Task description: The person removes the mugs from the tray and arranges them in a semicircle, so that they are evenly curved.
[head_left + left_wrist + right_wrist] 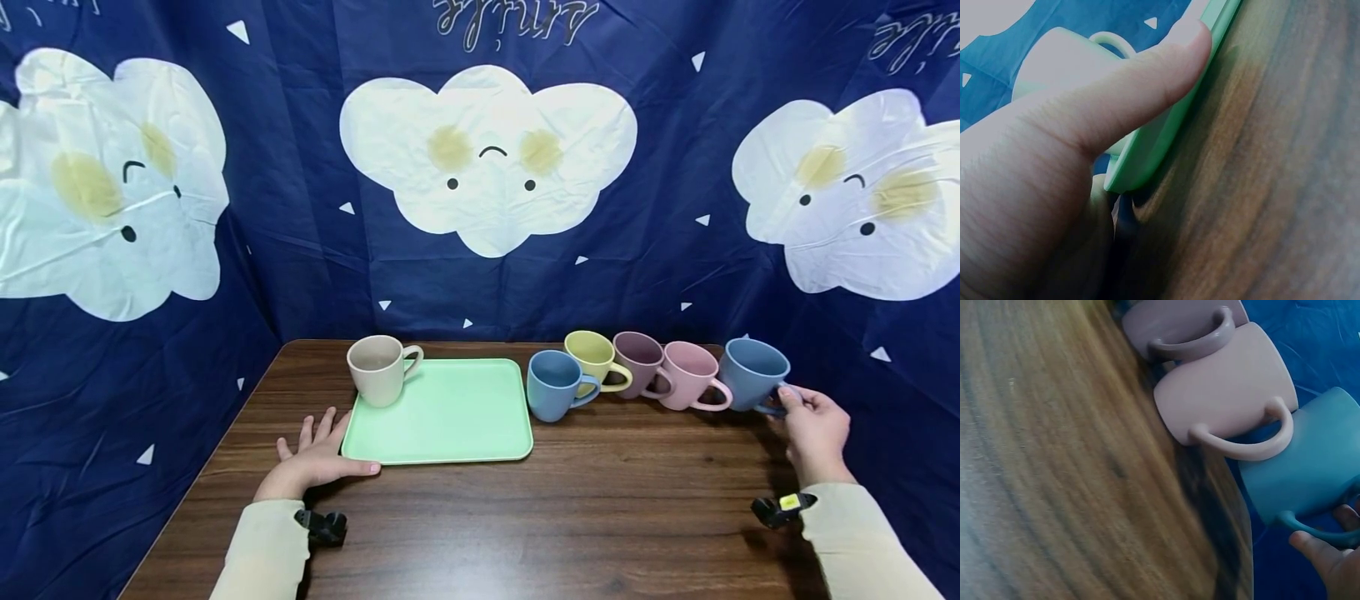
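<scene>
My left hand [318, 458] rests at the near left corner of a mint-green tray [450, 454], fingers spread and thumb lying along its front rim. In the left wrist view the straight thumb [1147, 78] crosses the tray's edge. A beige mug [377, 375] stands upright on the tray's far left corner, handle to the right. At the far right my right hand [817, 429] pinches the handle of a blue mug [752, 375]. The right wrist view shows this mug [1310, 462] beside a pink mug [1229, 387], at the table's edge.
A second blue mug [553, 387] stands just right of the tray. Between the two blue ones stand a yellow mug [588, 354], a purple mug [636, 367] and a pink mug [686, 379], close together. A dark blue cloud-patterned curtain [487, 292] hangs behind the wooden table [570, 525].
</scene>
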{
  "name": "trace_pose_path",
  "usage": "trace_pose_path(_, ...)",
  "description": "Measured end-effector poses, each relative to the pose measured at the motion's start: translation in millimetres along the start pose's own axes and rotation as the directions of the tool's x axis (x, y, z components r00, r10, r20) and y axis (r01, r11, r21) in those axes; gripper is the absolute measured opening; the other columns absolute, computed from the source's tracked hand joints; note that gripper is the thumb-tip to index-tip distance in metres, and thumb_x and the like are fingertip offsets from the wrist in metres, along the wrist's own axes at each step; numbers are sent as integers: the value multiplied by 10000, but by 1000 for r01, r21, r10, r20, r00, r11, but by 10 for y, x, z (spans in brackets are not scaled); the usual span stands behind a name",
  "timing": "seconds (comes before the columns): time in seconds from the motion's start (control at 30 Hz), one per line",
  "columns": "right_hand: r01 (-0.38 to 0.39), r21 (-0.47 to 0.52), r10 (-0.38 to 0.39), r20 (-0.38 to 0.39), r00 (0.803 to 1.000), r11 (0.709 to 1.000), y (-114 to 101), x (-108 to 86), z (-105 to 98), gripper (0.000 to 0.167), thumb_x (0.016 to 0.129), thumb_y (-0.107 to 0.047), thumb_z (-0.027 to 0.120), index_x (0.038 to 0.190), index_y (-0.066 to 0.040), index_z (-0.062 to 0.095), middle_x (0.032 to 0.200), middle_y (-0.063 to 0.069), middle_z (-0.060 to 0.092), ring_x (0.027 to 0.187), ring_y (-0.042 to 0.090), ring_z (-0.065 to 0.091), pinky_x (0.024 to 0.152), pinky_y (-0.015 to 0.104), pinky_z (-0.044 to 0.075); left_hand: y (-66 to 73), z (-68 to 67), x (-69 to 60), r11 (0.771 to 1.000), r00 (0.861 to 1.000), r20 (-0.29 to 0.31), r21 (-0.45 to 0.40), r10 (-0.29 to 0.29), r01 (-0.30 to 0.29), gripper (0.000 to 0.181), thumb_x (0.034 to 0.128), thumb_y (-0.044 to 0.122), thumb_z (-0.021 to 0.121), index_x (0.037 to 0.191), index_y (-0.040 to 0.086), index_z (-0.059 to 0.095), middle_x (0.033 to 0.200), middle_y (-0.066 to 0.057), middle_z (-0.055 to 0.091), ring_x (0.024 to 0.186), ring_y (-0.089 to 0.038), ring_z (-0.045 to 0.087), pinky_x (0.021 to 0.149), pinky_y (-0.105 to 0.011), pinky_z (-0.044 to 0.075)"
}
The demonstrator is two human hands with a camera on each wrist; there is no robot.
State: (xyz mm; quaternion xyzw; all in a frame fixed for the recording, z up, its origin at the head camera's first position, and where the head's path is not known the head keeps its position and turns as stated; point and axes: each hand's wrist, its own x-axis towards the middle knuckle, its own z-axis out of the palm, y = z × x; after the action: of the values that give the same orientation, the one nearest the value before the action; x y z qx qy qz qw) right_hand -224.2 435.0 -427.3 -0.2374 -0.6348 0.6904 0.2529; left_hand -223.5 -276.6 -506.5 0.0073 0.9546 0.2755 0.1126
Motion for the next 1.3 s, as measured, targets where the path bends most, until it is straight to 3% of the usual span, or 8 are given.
trace_pose_path(0.47, -19, -6, 19, -36, 999, 1000, 233, -104, -3, 163, 999, -103, 628, 855, -178, 648, 683, -135, 639, 607, -10, 625, 512, 186, 547, -55, 21, 32, 1000, 1000, -14, 15, 10, -10, 1383, 616, 846, 723, 1621, 86, 152, 1646, -305, -24, 1460, -565, -184, 953, -780, -283)
trace_pose_path(0.67, -43, -52, 40, -43, 998, 998, 308, -124, -3, 47, 1016, -145, 606, 988, -111, 625, 713, -157, 622, 631, -28, 618, 540, 181, 554, -65, 27, 44, 1000, 1000, -16, 15, 9, -9, 1385, 615, 841, 728, 1619, 77, 155, 1647, -302, -22, 1461, -563, -185, 950, -776, -290)
trace_pose_path(0.83, -42, -43, 40, -52, 998, 998, 356, -154, -5, 80, 1012, -145, 613, 1046, -73, 610, 750, -179, 604, 661, -46, 608, 551, 183, 559, -69, 30, 55, 1000, 1000, -18, 19, 10, -10, 1385, 618, 843, 726, 1617, 71, 158, 1648, -300, -21, 1461, -565, -181, 952, -776, -289)
trace_pose_path(1.13, -37, -9, 36, -66, 997, 999, 408, -185, -16, 26, 1002, -141, 628, 996, -127, 648, 763, -174, 610, 669, -47, 615, 557, 189, 566, -51, 20, 47, 1000, 1000, -14, 9, 9, -8, 1393, 611, 838, 734, 1618, 71, 154, 1646, -305, -22, 1458, -567, -184, 950, -778, -288)
trace_pose_path(1.3, -51, -10, 50, -79, 996, 999, 417, -199, -19, 64, 982, -160, 666, 920, -175, 667, 852, -146, 607, 699, -35, 609, 578, 200, 576, -65, 27, 56, 1000, 1000, -11, 15, 8, -7, 1390, 614, 845, 725, 1620, 79, 149, 1645, -306, -28, 1457, -570, -182, 948, -788, -277)
